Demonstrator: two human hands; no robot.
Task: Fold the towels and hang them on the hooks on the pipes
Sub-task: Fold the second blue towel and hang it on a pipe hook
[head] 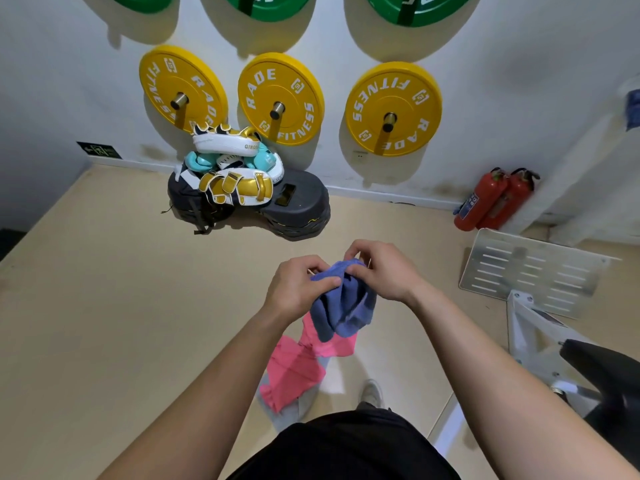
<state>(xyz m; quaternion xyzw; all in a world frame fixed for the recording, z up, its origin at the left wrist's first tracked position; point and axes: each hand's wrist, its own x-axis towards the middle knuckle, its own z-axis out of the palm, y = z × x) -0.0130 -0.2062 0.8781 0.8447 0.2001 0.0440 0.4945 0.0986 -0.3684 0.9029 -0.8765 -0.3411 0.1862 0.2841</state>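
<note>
A blue towel [346,306] hangs bunched in front of me, held up at its top edge by both hands. My left hand [298,282] pinches the towel's upper left part between thumb and fingers. My right hand [384,268] pinches its upper right part, fingers curled. Below the blue towel a pink towel [294,368] lies crumpled on the beige floor, with a grey cloth [294,410] partly under it. No hooks or pipes are in view.
Yellow weight plates [280,98] hang on the white wall ahead. Boxing pads [235,181] are piled on a black step platform [298,202]. Two red fire extinguishers [491,199] stand at right, near a metal plate [530,268] and a white machine frame [540,337].
</note>
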